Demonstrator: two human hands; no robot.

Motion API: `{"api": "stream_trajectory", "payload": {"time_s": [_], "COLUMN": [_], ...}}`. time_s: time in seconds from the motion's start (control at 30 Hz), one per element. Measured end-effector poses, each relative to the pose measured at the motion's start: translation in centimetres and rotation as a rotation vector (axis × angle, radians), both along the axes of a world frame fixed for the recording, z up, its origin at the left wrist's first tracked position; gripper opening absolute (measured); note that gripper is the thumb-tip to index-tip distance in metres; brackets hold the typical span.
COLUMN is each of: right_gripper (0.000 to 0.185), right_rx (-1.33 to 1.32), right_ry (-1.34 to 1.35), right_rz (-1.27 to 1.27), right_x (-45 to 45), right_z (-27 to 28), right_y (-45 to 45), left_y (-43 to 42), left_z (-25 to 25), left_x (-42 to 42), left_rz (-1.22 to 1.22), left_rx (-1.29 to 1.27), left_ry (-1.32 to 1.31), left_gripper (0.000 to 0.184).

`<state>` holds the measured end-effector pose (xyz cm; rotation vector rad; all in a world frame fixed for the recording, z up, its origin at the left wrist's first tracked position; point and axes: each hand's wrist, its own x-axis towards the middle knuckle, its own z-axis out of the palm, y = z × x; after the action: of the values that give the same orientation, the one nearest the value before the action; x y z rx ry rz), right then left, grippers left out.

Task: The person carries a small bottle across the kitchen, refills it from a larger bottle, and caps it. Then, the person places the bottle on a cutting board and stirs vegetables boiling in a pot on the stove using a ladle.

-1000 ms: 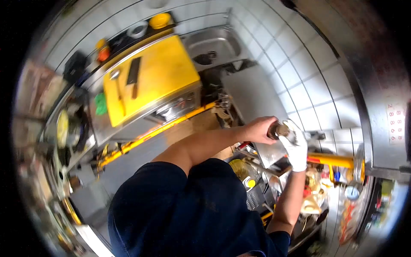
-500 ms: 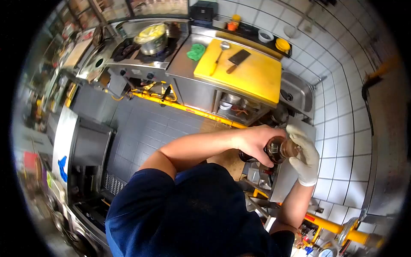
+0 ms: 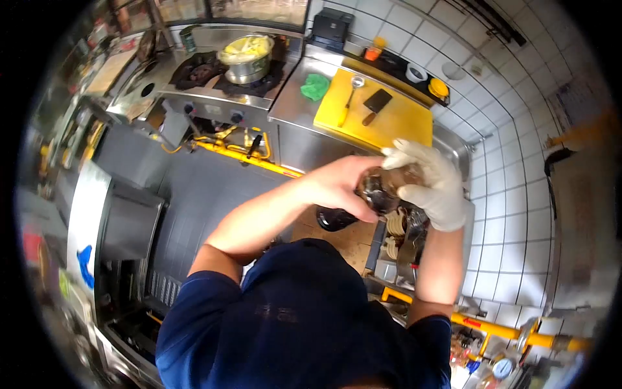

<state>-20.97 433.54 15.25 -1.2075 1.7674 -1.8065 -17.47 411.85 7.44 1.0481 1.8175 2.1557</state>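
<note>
My bare left hand [image 3: 343, 188] is wrapped round a dark brown glass jar or bottle [image 3: 379, 191], which lies tilted in front of my chest. The gloved right hand [image 3: 431, 185], in a white glove, has its fingers curved round the lighter, brownish end of the same container. Dark contents show through the glass. Beyond my hands lies a yellow cutting board [image 3: 402, 123] with a cleaver [image 3: 378, 100] and a long-handled spoon [image 3: 350, 100] on it.
A metal pot [image 3: 247, 68] with pale yellow food stands on the stove at the back left. Beside the board is a green cloth [image 3: 315, 87]. A sink [image 3: 457, 146] is at the right corner. Yellow pipes [image 3: 246, 157] run low along the counter and at lower right.
The view has turned and the stove has come into sight. Both hands, with the brown container between them, have moved left and nearer the cutting board.
</note>
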Motion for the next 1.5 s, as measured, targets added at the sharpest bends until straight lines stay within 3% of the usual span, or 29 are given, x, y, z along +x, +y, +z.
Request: {"api": "stream_trajectory", "payload": {"time_s": [0.07, 0.13, 0.17, 0.27, 0.3, 0.4, 0.57, 0.7, 0.8, 0.9, 1.0, 1.13, 1.27, 1.4, 1.5], "right_gripper": [0.067, 0.061, 0.058, 0.046, 0.039, 0.041, 0.049, 0.053, 0.05, 0.046, 0.042, 0.036, 0.032, 0.04, 0.041], "right_rx": [0.0, -0.013, -0.021, 0.164, 0.132, 0.291, 0.093, 0.036, 0.025, 0.008, -0.007, 0.012, -0.003, -0.126, -0.134], "right_ry": [-0.034, -0.023, -0.02, 0.399, 0.349, 0.407, 0.245, 0.139, 0.08, 0.143, 0.059, 0.559, 0.272, 0.042, 0.063], "right_rz": [0.055, -0.083, -0.143, -0.311, -0.353, -0.396, -0.089, 0.162, 0.178, 0.099, 0.042, -0.114, -0.029, 0.335, 0.546], "right_x": [0.1, 1.2, 1.5, 1.0, 1.3, 1.8, 0.4, -1.8, -2.1, -2.2, -2.3, -4.3, -6.5, -10.9, -15.3], "right_z": [0.6, 1.4, 1.7, 2.4, 2.8, 4.3, 4.2, 3.9, 4.0, 3.5, 3.5, 3.2, 4.5, 6.1, 6.7], "right_y": [-3.8, -8.0, -9.6, -13.0, -14.5, -17.8, -21.6, -23.8, -25.2, -26.3, -27.2, -27.5, -26.9, -25.7, -25.6], "left_y": [-3.8, -7.5, -9.2, -13.1, -14.2, -17.1, -21.1, -22.5, -23.2, -23.4, -22.8, -21.2, -19.8, -19.3, -18.1], "left_z": [0.3, 0.5, 1.1, 3.2, 3.7, 4.2, 2.9, 2.8, 3.3, 3.6, 5.0, 4.8, 5.6, 6.1, 6.8], "left_x": [-0.1, 0.0, 0.4, 1.2, 1.4, 1.9, 2.4, 3.5, 4.0, 4.4, 5.2, 3.6, 1.6, -1.1, -2.6], "left_rz": [-0.07, -0.092, -0.02, 0.241, 0.277, 0.355, 0.254, 0.066, 0.171, 0.513, 0.793, 1.09, 1.074, 0.752, 0.605], "left_rx": [-0.026, -0.062, -0.059, -0.151, -0.178, -0.227, -0.076, 0.156, 0.173, -0.038, -0.229, -0.336, -0.239, 0.001, 0.183], "left_ry": [-0.064, -0.161, -0.179, 0.015, 0.034, 0.068, 0.039, -0.158, -0.144, -0.016, -0.06, 0.016, -0.011, -0.127, -0.171], "left_gripper": [0.068, 0.092, 0.09, 0.063, 0.062, 0.061, 0.06, 0.063, 0.06, 0.057, 0.062, 0.058, 0.057, 0.066, 0.075]}}
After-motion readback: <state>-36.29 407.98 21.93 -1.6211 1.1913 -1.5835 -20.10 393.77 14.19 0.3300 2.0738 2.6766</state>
